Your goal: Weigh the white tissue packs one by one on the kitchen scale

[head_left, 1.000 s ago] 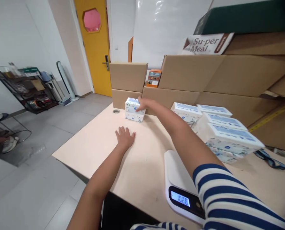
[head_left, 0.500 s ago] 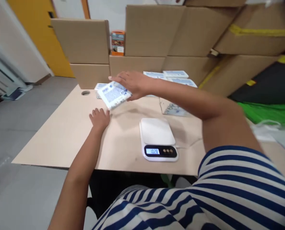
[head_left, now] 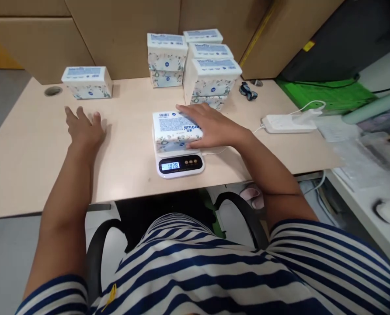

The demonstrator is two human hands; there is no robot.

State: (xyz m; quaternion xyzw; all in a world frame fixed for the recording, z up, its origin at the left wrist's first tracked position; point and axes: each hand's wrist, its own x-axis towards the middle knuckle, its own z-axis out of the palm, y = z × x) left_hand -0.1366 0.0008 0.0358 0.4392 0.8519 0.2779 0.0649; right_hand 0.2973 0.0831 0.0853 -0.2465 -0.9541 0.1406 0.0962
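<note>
My right hand [head_left: 211, 127] grips a white tissue pack [head_left: 173, 130] with blue print, which rests on the white kitchen scale [head_left: 181, 165]. The scale's lit display reads 1028. My left hand [head_left: 83, 127] lies flat and open on the beige table [head_left: 24, 148], fingers spread, holding nothing. A single tissue pack [head_left: 87, 82] sits at the table's far left, beyond my left hand. A stack of several tissue packs [head_left: 198, 65] stands just behind the scale.
Cardboard boxes [head_left: 123, 30] line the back of the table. A white power strip [head_left: 288, 123] with a cable lies to the right. A small dark object [head_left: 247, 91] sits near the stack. A cable hole [head_left: 53, 91] is at far left. Green sheet [head_left: 326, 92] at right.
My right hand lifted one tissue pack from the far-left pile, carried it right and set it on the scale. My view tilted down and right. My left hand stayed flat.
</note>
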